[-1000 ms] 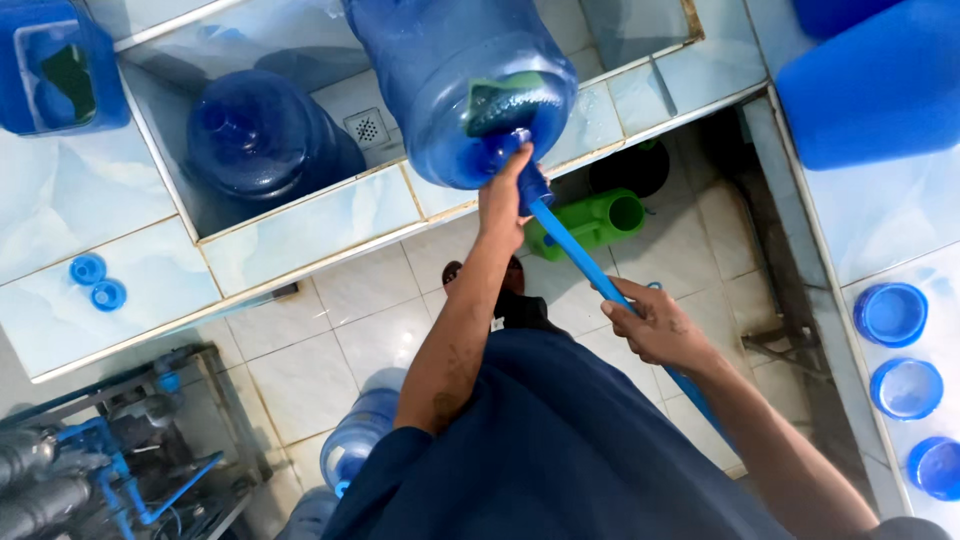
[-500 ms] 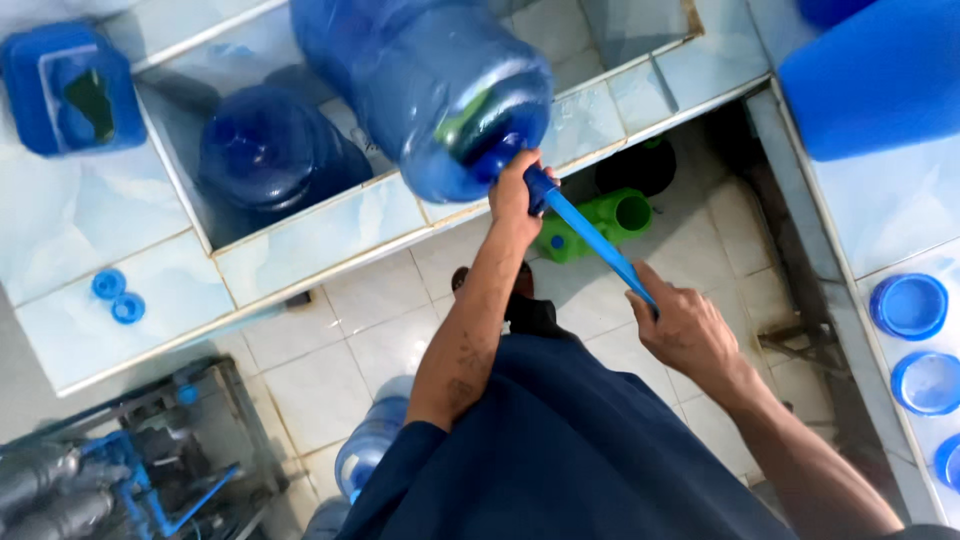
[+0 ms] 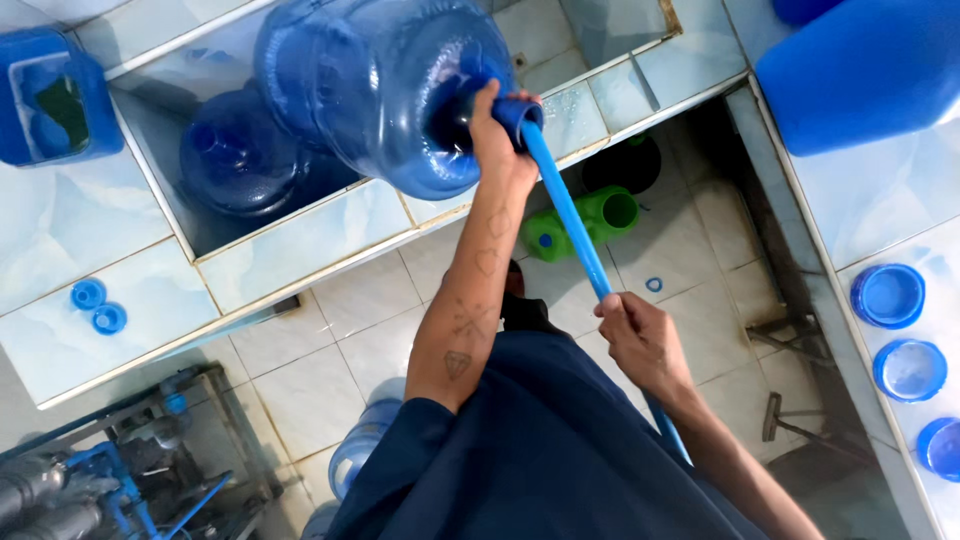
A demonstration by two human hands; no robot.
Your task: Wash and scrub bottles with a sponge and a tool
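A large blue water jug [image 3: 370,90] lies tilted over the tiled basin's rim, its mouth toward me. My left hand [image 3: 495,140] grips the jug's neck. A long blue brush handle [image 3: 565,210] runs from the jug's mouth down to my right hand [image 3: 640,340], which is closed around it. The brush's head is hidden inside the jug. A second blue jug [image 3: 225,165] rests in the basin behind the first.
A tiled basin wall [image 3: 300,240] runs across in front of me. A green container [image 3: 585,220] lies on the floor. Small blue caps [image 3: 98,305] sit on the left ledge, blue bowls [image 3: 890,295] on the right counter, more jugs [image 3: 365,450] by my legs.
The jug has tipped lower and further left, its mouth now more level. The brush handle has been drawn further out, and my right hand has pulled back toward my body.
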